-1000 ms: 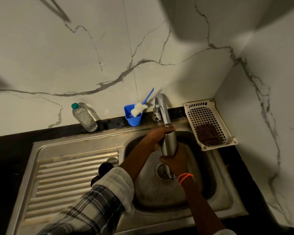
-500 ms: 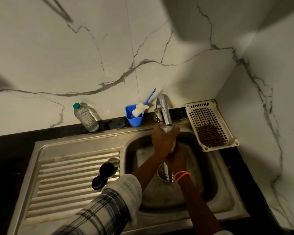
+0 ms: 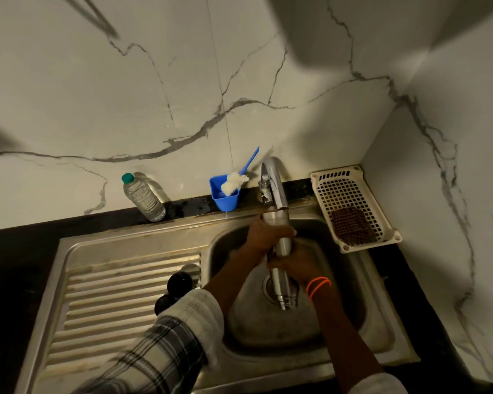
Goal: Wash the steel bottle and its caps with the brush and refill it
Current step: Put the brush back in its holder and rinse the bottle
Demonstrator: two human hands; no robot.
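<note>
Hands meet in the middle of the frame, over the sink (image 3: 382, 336). The left hand (image 3: 264, 236) curls its fingers round the upper part of the steel bottle (image 3: 279, 277), just under the tap (image 3: 273, 180). The right hand (image 3: 292, 261) grips the bottle's middle, right below the left hand. The bottle pokes out past both hands, with its lower end down near the drain. Two black caps (image 3: 172, 291) lie on the ridged tray at the left of the sink, apart from the hands. The brush (image 3: 239, 179) stands in a blue cup (image 3: 225, 199) by the wall, left of the tap.
</note>
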